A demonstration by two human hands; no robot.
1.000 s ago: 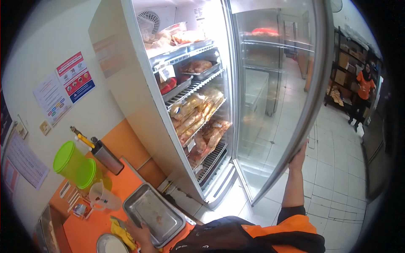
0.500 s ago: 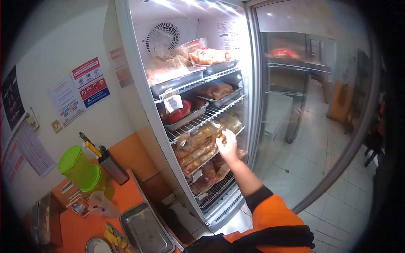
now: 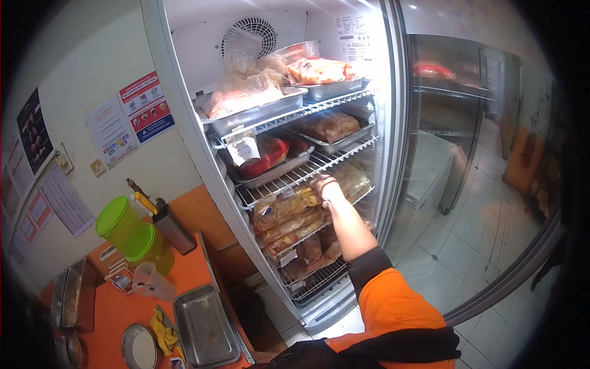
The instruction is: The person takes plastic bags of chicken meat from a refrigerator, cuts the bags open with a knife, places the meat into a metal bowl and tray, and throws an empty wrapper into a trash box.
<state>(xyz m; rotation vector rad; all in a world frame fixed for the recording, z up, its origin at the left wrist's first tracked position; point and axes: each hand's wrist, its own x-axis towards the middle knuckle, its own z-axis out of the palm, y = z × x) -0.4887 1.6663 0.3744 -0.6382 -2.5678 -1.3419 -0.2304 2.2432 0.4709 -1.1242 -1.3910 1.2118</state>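
My right hand (image 3: 326,187) reaches into the open upright fridge, just below a wire shelf. It is at the right end of a clear plastic bag of yellowish food, perhaps marinated meat (image 3: 289,208), which tops a stack of similar bags. The fingers are bent and in shadow, partly hidden among the bags, so I cannot tell whether they grip one. Right of the hand lies another clear bag (image 3: 353,179). Directly above, on the wire shelf (image 3: 326,165), is a metal tray (image 3: 279,170) with a red-rimmed item. My left hand is out of view.
Trays of bagged meat (image 3: 249,98) fill the upper shelves. The glass door (image 3: 455,184) stands open at the right. At the left, an orange counter (image 3: 107,329) holds a metal tray (image 3: 206,326), green-lidded tubs (image 3: 117,215), a knife holder (image 3: 174,230) and a yellow cloth (image 3: 163,335).
My right hand has moved deeper into the shelf, from in front of the bags to the end of the stack. The camera view has shifted slightly, bringing the fridge closer.
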